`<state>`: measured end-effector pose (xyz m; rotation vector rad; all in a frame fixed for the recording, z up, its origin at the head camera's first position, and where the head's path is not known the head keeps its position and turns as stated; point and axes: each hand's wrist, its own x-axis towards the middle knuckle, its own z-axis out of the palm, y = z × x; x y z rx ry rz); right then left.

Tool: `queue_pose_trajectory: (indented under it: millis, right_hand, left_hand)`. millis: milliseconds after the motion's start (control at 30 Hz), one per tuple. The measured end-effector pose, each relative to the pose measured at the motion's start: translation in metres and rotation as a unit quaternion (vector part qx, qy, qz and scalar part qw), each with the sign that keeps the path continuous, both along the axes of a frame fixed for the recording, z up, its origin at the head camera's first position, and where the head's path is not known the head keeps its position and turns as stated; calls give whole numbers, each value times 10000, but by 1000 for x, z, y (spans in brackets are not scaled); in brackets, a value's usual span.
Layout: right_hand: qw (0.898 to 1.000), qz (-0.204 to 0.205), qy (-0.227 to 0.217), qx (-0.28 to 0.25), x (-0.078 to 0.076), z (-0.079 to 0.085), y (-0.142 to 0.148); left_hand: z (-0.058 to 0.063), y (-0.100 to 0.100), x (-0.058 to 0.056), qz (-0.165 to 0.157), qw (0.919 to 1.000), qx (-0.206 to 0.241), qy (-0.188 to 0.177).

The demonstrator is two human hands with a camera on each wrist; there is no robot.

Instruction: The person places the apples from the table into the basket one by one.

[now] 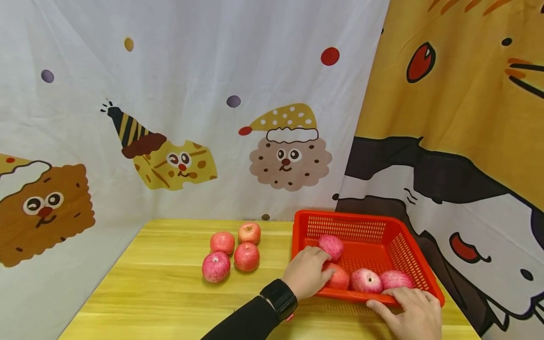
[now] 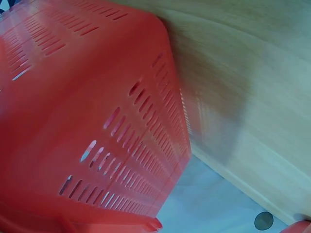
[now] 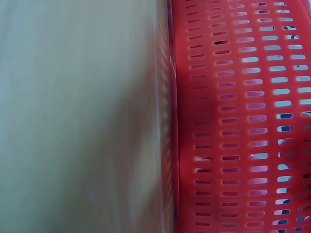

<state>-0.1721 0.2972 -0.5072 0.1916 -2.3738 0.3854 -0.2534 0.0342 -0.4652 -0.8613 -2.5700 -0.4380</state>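
A red plastic basket (image 1: 369, 296) with slotted walls holds several apples, among them a pink one (image 1: 331, 247) toward the back and a pale striped one (image 1: 366, 281) along the near side. My left hand (image 1: 307, 273) reaches over the near left corner, its fingers and thumb curled at a reddish apple (image 1: 338, 277) that it partly covers. With fingers over the near rim and thumb outside, my right hand (image 1: 410, 309) grips the basket. Both wrist views show only the basket's slotted outer walls (image 2: 97, 97), (image 3: 214, 111) and the tabletop, neither hand.
Left of the basket, several apples (image 1: 247, 257) sit grouped on the yellow wood-grain table (image 1: 161, 283). A curtain (image 1: 191, 71) with cartoon prints hangs right behind the table's back edge, and its yellow part (image 1: 459, 108) runs along the right side.
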Motion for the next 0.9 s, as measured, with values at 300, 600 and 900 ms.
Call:
queue_pose_trajectory:
  millis: [300, 600, 900]
  right_hand:
    - [9998, 23, 206, -51, -2, -3, -1]
    - [9995, 115, 273, -59, -2, 0, -3]
    - [9999, -40, 141, -17, -2, 0, -6]
  left_hand:
    - [-3, -11, 0, 380, 9990, 128, 217]
    - [2, -18, 4, 594, 9978, -297, 49]
    - [5, -17, 0, 509, 9937, -888, -456]
